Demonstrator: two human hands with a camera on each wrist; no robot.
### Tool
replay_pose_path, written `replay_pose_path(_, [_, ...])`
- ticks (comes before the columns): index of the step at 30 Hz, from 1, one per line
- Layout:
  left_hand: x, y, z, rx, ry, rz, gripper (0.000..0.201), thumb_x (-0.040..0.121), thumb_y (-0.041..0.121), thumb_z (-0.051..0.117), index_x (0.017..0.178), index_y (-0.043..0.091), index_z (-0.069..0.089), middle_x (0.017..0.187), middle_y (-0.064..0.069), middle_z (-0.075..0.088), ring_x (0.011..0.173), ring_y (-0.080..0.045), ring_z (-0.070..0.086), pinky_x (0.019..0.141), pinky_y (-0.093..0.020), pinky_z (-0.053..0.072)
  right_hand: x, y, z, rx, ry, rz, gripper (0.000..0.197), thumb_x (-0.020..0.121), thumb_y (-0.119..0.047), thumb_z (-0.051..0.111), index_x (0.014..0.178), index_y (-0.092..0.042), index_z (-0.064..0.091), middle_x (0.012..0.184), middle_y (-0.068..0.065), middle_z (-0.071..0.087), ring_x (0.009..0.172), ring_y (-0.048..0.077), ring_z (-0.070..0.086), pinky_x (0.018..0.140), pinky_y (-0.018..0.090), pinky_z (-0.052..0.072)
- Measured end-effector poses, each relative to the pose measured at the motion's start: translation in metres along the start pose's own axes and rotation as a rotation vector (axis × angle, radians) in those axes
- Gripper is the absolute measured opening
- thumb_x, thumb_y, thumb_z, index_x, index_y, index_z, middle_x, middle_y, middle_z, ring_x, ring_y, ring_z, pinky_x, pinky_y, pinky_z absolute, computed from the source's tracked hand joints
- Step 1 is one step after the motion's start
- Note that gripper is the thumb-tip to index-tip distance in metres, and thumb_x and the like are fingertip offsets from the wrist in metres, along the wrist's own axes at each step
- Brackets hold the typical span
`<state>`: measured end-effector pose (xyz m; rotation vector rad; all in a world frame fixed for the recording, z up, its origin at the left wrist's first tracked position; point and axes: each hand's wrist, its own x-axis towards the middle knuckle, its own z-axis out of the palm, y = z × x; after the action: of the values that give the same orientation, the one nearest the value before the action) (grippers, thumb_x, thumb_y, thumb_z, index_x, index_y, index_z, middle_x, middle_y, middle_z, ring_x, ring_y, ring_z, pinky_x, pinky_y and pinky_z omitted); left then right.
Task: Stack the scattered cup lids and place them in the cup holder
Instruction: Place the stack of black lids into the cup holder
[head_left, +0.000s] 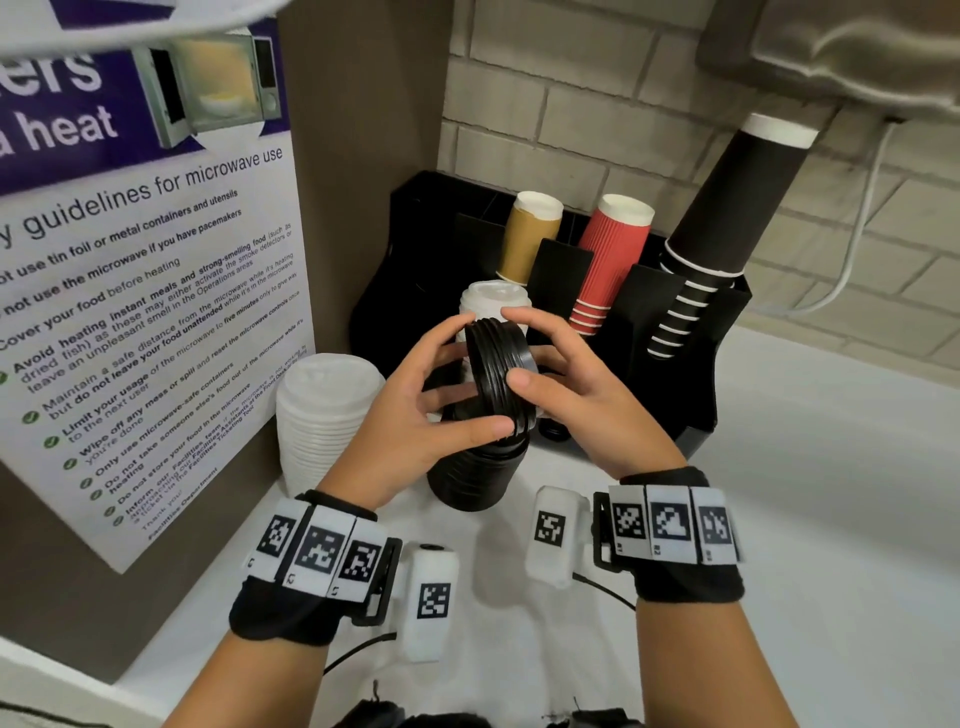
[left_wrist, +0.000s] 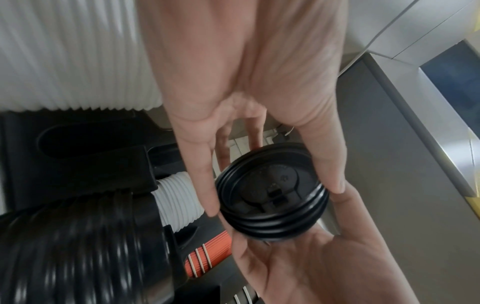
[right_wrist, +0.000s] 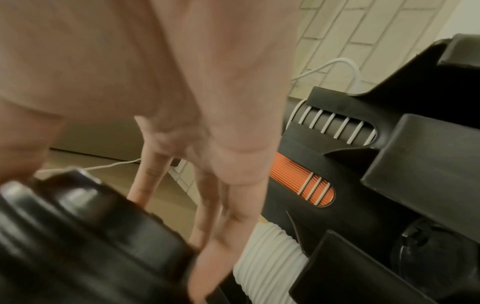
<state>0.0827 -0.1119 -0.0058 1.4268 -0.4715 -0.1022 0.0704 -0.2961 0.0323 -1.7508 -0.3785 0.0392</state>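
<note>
A small stack of black cup lids (head_left: 500, 375) is held on edge between both hands, above a taller black lid stack (head_left: 470, 475) standing on the counter. My left hand (head_left: 431, 395) grips its left side, thumb under the rim and fingers over the top. My right hand (head_left: 550, 374) grips its right side. In the left wrist view the held lids (left_wrist: 272, 197) show their tops, pinched between finger and thumb. In the right wrist view the lids (right_wrist: 78, 226) are a dark blur at lower left. The black cup holder (head_left: 691, 332) stands behind, with white lids (head_left: 493, 301) in a front slot.
A tall white lid stack (head_left: 324, 415) stands left on the counter, beside a wall poster (head_left: 140, 291). The holder carries tan cups (head_left: 527, 239), red cups (head_left: 608, 265) and black cups (head_left: 711, 239). A white cable (head_left: 857, 228) runs along the brick wall at right.
</note>
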Motion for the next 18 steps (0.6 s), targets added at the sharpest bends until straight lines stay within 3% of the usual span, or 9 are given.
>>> replay_pose_path(3, [-0.0004,-0.0014,0.002,0.005,0.012,0.003,0.09,0.057,0.033,0.084,0.138,0.035,0.044,0.137,0.005,0.053,0.12,-0.016,0.059,0.098,-0.051,0.051,-0.0023,-0.004,-0.0002,-0.008,-0.007,0.013,0.048,0.084,-0.027,0.067,0.129,-0.036,0.052,0.113,-0.004,0.064,0.099,0.019,0.068,0.085,0.032,0.055])
replay_pose_path(8, [-0.0014,0.0004,0.0042,0.04,0.04,0.037,0.083,0.057,0.033,0.086,0.131,0.043,0.048,0.13,0.01,0.056,0.118,-0.014,0.059,0.098,-0.047,0.052,-0.0031,-0.0076,0.0008,-0.044,-0.001,-0.013,0.056,0.075,-0.02,0.077,0.125,-0.034,0.055,0.115,0.002,0.063,0.101,0.018,0.066,0.093,0.035,0.052])
replay_pose_path(13, [0.0006,-0.0003,0.0027,0.035,0.028,0.024,0.096,0.055,0.033,0.087,0.14,0.037,0.043,0.139,0.007,0.052,0.121,-0.015,0.058,0.103,-0.044,0.048,-0.0025,-0.0072,-0.0011,-0.051,0.016,-0.022,0.061,0.07,-0.02,0.08,0.125,-0.033,0.056,0.118,0.006,0.062,0.102,0.02,0.066,0.094,0.036,0.052])
replay_pose_path(18, [0.0016,-0.0013,0.0047,0.023,-0.003,0.013,0.101,0.053,0.033,0.086,0.142,0.039,0.04,0.14,0.01,0.052,0.122,-0.009,0.058,0.105,-0.04,0.046,-0.005,-0.0088,-0.0018,-0.054,0.022,-0.032,0.063,0.067,-0.022,0.082,0.124,-0.029,0.056,0.114,0.0,0.064,0.109,0.019,0.062,0.097,0.037,0.05])
